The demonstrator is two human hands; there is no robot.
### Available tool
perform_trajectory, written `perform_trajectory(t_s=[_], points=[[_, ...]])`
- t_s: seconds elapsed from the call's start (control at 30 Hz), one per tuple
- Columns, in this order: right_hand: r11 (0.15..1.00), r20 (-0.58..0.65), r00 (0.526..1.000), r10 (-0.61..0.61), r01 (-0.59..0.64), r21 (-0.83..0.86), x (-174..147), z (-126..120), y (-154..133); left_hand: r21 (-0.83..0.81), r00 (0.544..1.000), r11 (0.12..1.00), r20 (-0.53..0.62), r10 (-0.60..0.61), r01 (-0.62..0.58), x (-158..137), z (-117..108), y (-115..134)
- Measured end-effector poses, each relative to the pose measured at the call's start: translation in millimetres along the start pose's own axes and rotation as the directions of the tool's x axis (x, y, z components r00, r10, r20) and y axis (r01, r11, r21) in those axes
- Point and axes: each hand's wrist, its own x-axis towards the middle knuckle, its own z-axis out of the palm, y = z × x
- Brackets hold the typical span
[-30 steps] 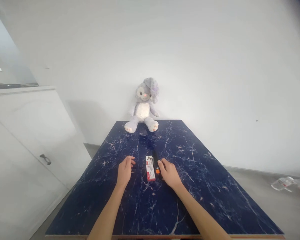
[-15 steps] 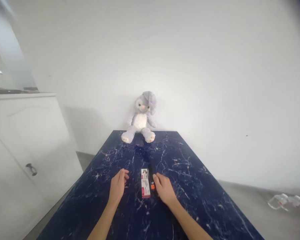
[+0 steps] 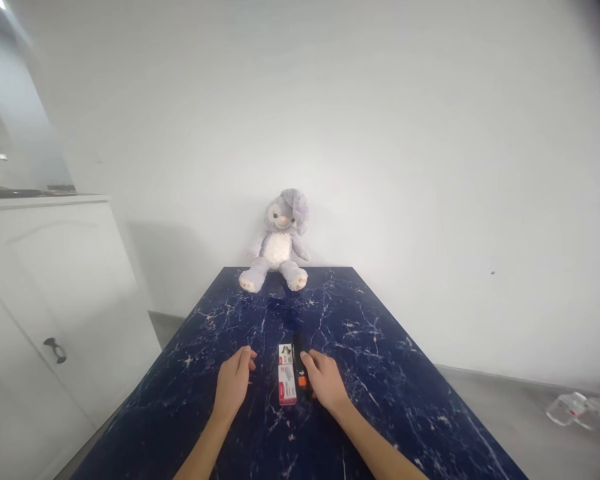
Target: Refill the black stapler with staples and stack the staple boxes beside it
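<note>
Two small red-and-white boxes lie end to end on the blue marbled table, the larger box (image 3: 287,387) nearer me and the smaller box (image 3: 285,353) beyond it. Along their right side lies a black stapler (image 3: 299,360) with an orange patch. My right hand (image 3: 326,381) closes on the stapler from the right, thumb on its top; the other fingers are partly hidden. To the left of the boxes rests my left hand (image 3: 234,380), fingers loosely curled and apart from the thumb, holding nothing.
A lilac plush toy (image 3: 279,247) sits at the far end of the table (image 3: 210,413), against the white wall. On the left stands a white cabinet (image 3: 55,267) with a dark handle. Clear plastic bottles (image 3: 577,408) lie on the floor at right.
The view has tilted slightly, so the whole scene sits a little lower. My left hand's fingers look more curled. My right hand stays at the stapler.
</note>
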Motion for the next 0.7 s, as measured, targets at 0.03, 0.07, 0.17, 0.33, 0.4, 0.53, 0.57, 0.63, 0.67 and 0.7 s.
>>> perform_trajectory(t_s=[0.03, 0.07, 0.17, 0.33, 0.4, 0.53, 0.57, 0.63, 0.67, 0.7], points=[[1.000, 0.001, 1.000, 0.008, -0.008, 0.009, 0.5, 0.4, -0.2, 0.009, 1.000, 1.000, 0.007, 0.002, -0.002, -0.4, -0.4, 0.9], [1.000, 0.006, 1.000, 0.020, -0.020, 0.019, 0.9, 0.6, -0.6, 0.017, 1.000, 1.000, 0.012, 0.007, -0.007, -0.9, -0.8, 1.9], [0.999, 0.019, 0.999, 0.042, -0.043, 0.022, 1.4, 0.0, -2.7, 0.046, 0.999, 0.998, 0.017, 0.040, -0.040, -3.0, -2.3, 6.3], [1.000, -0.001, 1.000, 0.016, -0.016, -0.025, 2.0, -1.2, -3.6, 0.082, 0.986, 0.990, 0.134, 0.099, -0.111, -9.2, -4.4, 18.7], [0.999, 0.018, 0.999, 0.041, -0.040, -0.007, 1.7, -1.4, -3.5, 0.039, 0.954, 0.987, 0.262, 0.142, -0.158, -13.5, -6.0, 22.2], [0.999, 0.022, 0.999, 0.048, -0.049, 0.008, 0.4, -2.2, -3.7, 0.073, 0.829, 0.960, 0.524, 0.193, -0.270, -22.2, -9.5, 19.3], [0.999, 0.016, 0.999, 0.041, -0.041, 0.000, 0.2, -2.6, -3.8, 0.099, 0.806, 0.953, 0.562, 0.185, -0.287, -23.5, -9.6, 17.2], [0.999, 0.008, 1.000, 0.027, -0.027, -0.023, 0.1, -3.2, -3.8, 0.137, 0.789, 0.942, 0.591, 0.170, -0.306, -24.8, -7.9, 13.6], [0.999, 0.011, 1.000, 0.023, -0.022, -0.033, 0.2, -3.5, -3.9, 0.150, 0.788, 0.938, 0.592, 0.167, -0.311, -25.1, -6.2, 12.5], [0.999, 0.016, 1.000, 0.021, -0.020, -0.039, 0.3, -3.8, -4.0, 0.162, 0.793, 0.935, 0.587, 0.166, -0.315, -25.1, -3.9, 12.1]])
